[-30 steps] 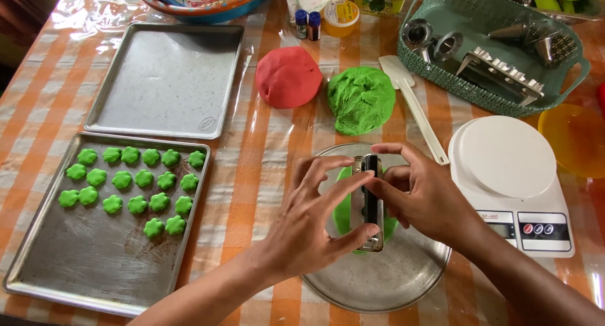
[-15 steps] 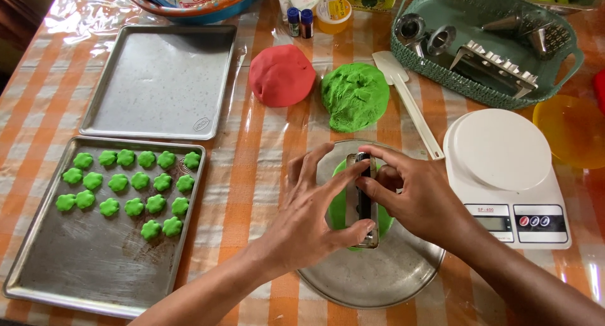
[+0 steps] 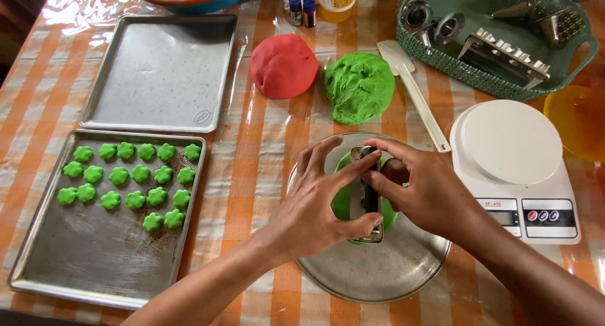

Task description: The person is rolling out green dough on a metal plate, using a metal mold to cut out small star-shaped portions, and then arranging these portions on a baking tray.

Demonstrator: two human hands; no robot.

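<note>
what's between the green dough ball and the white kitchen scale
In the head view, a white plastic spatula lies slantwise between the green dough ball and the white kitchen scale, on the orange checked tablecloth.

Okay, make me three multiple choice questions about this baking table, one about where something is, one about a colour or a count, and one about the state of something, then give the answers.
1. Where is the red dough ball?
A. on the scale
B. left of the green dough ball
C. in the basket

2. How many baking trays lie on the table?
A. one
B. two
C. four

3. What state is the far tray in?
A. bare
B. full of green shapes
C. stacked under the near tray

Answers:
1 B, the red ball sits on the cloth beside the green one.
2 B, the far tray and the near tray are the only ones.
3 A, only the near tray carries green dough shapes.
</note>
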